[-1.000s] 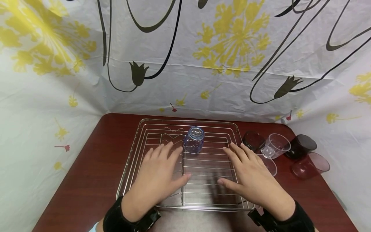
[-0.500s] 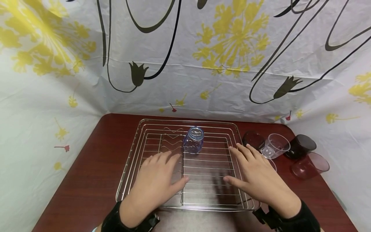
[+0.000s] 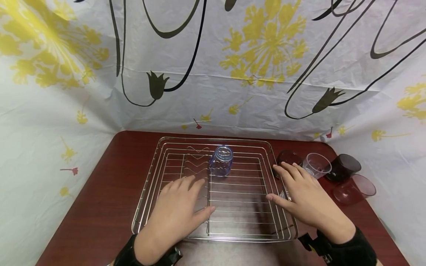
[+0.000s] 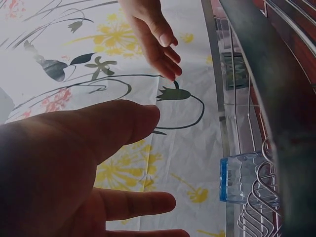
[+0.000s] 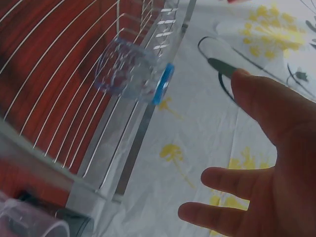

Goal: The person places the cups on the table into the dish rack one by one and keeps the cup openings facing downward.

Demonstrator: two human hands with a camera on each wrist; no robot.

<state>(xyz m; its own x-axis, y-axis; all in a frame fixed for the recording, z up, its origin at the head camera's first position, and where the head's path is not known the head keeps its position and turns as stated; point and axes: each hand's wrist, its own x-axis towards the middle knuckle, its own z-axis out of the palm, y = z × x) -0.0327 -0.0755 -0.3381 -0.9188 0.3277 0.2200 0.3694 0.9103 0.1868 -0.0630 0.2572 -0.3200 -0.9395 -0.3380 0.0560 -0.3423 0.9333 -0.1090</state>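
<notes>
A blue glass [image 3: 221, 161] stands upside down toward the back of a metal wire rack [image 3: 246, 241]. My left hand [image 3: 176, 214], fingers spread, hovers over the rack's left half and holds nothing. Over the rack's right edge is my right hand [image 3: 303, 195], also with spread fingers and nothing in its grasp. Its fingertips overlap a dark reddish glass [image 3: 288, 158] and come close to a clear glass [image 3: 316, 165] in the head view. Another glass beneath this hand is mostly hidden. From the right wrist, the blue glass [image 5: 131, 69] shows beyond the thumb.
Right of the rack, a dark glass [image 3: 344, 168] and a pinkish-red glass [image 3: 355, 189] lie close together on the brown table [image 3: 86, 199]. Wavy wire dividers [image 3: 196, 159] line the rack's left part. A patterned sheet [image 3: 199, 99] encloses the table's back and sides.
My right hand has moved right, from above the rack toward the group of glasses. The left hand has drawn slightly back toward me. The blue glass stays in place.
</notes>
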